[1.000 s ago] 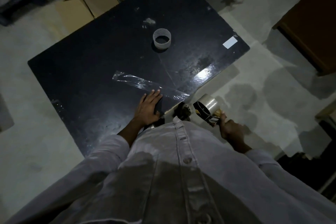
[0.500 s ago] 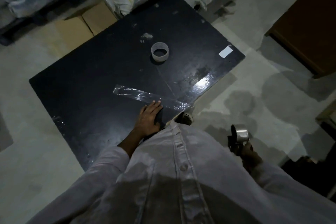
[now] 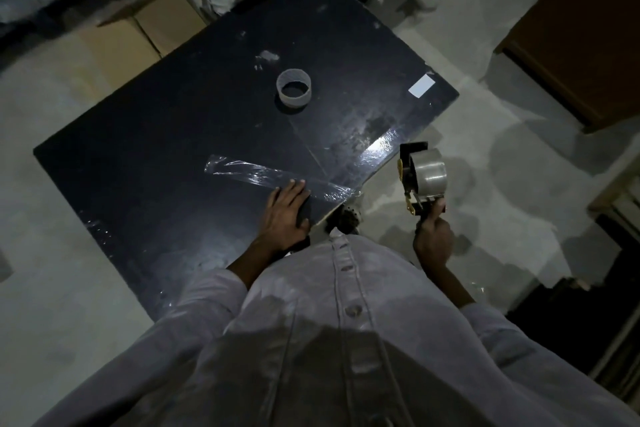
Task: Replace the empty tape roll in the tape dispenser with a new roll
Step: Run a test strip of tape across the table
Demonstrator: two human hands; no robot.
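**Dispenser held off the table's corner, left hand flat on the top**

The black table [image 3: 145, 191] spreads away from the left hand [image 3: 285, 210], a broad bare stretch lying to that hand's left and ahead of it. Pale floor [image 3: 485, 191] opens wide beyond the table's near right edge, around the right hand [image 3: 433, 239]. A cardboard box [image 3: 138, 35] sits past the far left edge.

The right hand is clenched on the handle of the tape dispenser [image 3: 414, 180], held in the air just off the table's edge, the new roll [image 3: 429, 173] mounted above the fist. The left hand lies open and flat near the table's corner, gripping nothing, fingertips touching a strip of clear tape [image 3: 273, 177] stuck across the top. The empty tape roll [image 3: 293, 88] stands well ahead of those fingers, alone mid-table. A small white label [image 3: 421, 86] lies near the far right edge.
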